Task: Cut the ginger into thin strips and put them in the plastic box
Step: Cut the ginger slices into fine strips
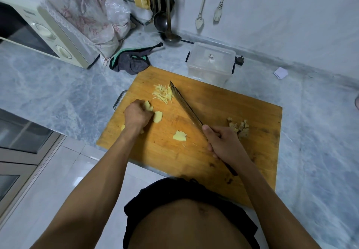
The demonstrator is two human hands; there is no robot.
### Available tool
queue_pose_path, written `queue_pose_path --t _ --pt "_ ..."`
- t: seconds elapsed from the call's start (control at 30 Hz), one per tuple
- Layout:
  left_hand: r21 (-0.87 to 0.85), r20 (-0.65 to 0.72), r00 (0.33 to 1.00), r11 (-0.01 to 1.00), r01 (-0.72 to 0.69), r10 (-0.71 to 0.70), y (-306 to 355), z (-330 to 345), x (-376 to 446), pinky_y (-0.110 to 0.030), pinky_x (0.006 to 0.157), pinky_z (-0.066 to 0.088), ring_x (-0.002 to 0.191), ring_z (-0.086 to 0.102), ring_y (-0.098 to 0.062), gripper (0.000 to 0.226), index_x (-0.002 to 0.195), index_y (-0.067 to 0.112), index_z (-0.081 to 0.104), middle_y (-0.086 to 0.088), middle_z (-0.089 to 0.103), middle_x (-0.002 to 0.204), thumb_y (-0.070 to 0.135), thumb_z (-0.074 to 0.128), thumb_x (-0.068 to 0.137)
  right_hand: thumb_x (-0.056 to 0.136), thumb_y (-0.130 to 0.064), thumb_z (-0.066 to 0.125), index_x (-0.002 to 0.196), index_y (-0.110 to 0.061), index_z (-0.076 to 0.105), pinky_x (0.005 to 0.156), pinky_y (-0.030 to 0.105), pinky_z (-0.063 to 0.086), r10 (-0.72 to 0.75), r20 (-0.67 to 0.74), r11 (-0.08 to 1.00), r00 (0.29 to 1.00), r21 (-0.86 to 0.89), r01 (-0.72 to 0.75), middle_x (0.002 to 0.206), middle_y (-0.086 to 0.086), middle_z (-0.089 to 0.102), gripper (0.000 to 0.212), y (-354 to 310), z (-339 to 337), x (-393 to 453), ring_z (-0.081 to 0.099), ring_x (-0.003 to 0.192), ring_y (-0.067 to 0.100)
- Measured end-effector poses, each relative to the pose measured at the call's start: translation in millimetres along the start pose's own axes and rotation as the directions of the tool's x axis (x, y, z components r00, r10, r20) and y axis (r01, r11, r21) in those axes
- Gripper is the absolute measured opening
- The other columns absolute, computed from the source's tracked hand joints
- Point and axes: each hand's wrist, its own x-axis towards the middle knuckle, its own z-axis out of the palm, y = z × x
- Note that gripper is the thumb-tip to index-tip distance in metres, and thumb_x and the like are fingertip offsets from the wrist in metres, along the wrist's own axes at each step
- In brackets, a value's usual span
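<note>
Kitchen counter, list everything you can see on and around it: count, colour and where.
cutting board: one, wooden, on the counter
ginger strips: one pile, pale yellow, far left of board
ginger slices: several, yellow, near left hand and mid-board
ginger peel: one heap, brownish, right of board
knife: one, dark, across board
plastic box: one, clear, lidded, behind board
cloth: one, grey-green, left of box
oven: one, cream, far left
ladles: hanging, dark, back wall
left hand: gathering slices
right hand: grips knife handle

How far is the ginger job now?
Done: a small pile of thin yellow ginger strips lies on the wooden cutting board. In hand: the left hand gathers slices; the right hand holds the knife. Left: slicing the rest and filling the lidded clear plastic box.
</note>
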Motion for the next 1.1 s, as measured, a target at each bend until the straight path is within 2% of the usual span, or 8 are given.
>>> queue_pose_path --t 0.1,0.23,0.33,0.53,0.63,0.7,0.93,1.1 --pt "-0.028 0.051 0.996 0.997 0.078 -0.076 1 -2 7 -0.019 0.048 0.038 0.061 0.054 -0.006 0.014 0.092 0.016 0.064 -0.005 0.068 0.096 0.012 0.074 0.083 0.102 -0.045 0.049 0.089 0.005 0.064 0.05 0.03 0.045 -0.004 0.012 1.0 1.0 -0.006 0.004 0.056 0.003 0.059 0.053 0 -1 1 0.05 0.046 0.019" --pt "-0.095 0.066 0.997 0.994 0.053 -0.047 -2 -6 13 -0.019 0.053 0.039 0.064 0.057 -0.012 0.021 0.069 0.019 0.062 0.004 0.063 0.071 0.022 0.076 0.084 0.102 -0.045 0.049 0.087 0.005 0.062 0.051 0.033 0.046 -0.003 0.021 1.0 1.0 -0.004 0.003 0.056 0.002 0.06 0.054 2 -2 1 0.05 0.046 0.02" --pt "-0.168 0.067 0.997 0.985 0.036 -0.025 -7 -8 13 -0.021 0.057 0.043 0.065 0.056 -0.011 0.021 0.078 0.013 0.071 0.003 0.064 0.071 0.03 0.07 0.09 0.102 -0.046 0.049 0.085 0.006 0.06 0.051 0.033 0.046 0.001 0.014 1.0 1.0 -0.003 -0.001 0.055 0.002 0.059 0.055 3 -3 2 0.05 0.046 0.019" --pt "-0.271 0.05 0.998 0.961 0.053 -0.041 -9 -14 10 -0.006 0.057 0.043 0.074 0.06 -0.004 0.001 0.085 0.016 0.075 0.008 0.068 0.084 0.016 0.074 0.085 0.102 -0.045 0.049 0.09 0.001 0.066 0.048 0.029 0.045 0.031 0.012 0.999 0.999 -0.008 -0.031 0.056 0.003 0.061 0.05 3 0 3 0.051 0.046 0.018" --pt "-0.289 0.096 0.993 0.953 0.091 -0.066 -14 -18 15 -0.029 0.073 0.057 0.076 0.065 -0.017 0.013 0.073 0.019 0.069 0.002 0.07 0.077 0.011 0.077 0.079 0.103 -0.043 0.049 0.078 -0.014 0.064 0.05 0.031 0.045 0.018 0.015 1.0 1.0 -0.008 -0.018 0.056 0.004 0.061 0.041 2 2 3 0.051 0.046 0.02" --pt "-0.277 0.093 0.994 0.957 0.081 -0.057 -15 -21 16 -0.034 0.076 0.056 0.078 0.066 -0.018 0.016 0.072 0.02 0.068 0.0 0.071 0.079 0.012 0.081 0.077 0.103 -0.042 0.049 0.074 -0.013 0.061 0.05 0.031 0.046 0.01 0.012 1.0 1.0 -0.015 -0.01 0.056 0.004 0.061 0.043 2 3 3 0.051 0.045 0.018" --pt "-0.256 -0.034 0.999 0.966 -0.037 0.029 -13 -24 13 -0.002 0.053 0.04 0.064 0.055 0.0 0.017 0.086 0.012 0.066 0.006 0.061 0.075 -0.003 0.072 0.081 0.102 -0.046 0.049 0.079 -0.007 0.064 0.052 0.031 0.048 0.027 0.012 0.999 1.0 -0.019 -0.027 0.058 0.003 0.062 0.047 3 6 6 0.052 0.045 0.014" --pt "-0.074 -0.005 0.983 0.98 -0.184 0.184 -18 -23 4 -0.006 0.065 0.042 0.07 0.058 -0.002 0.023 0.096 0.015 0.07 0.009 0.064 0.079 -0.003 0.068 0.081 0.102 -0.046 0.049 0.082 -0.007 0.066 0.051 0.031 0.048 0.025 -0.001 1.0 1.0 -0.017 -0.025 0.06 0.006 0.063 0.047 5 8 7 0.053 0.044 0.013"
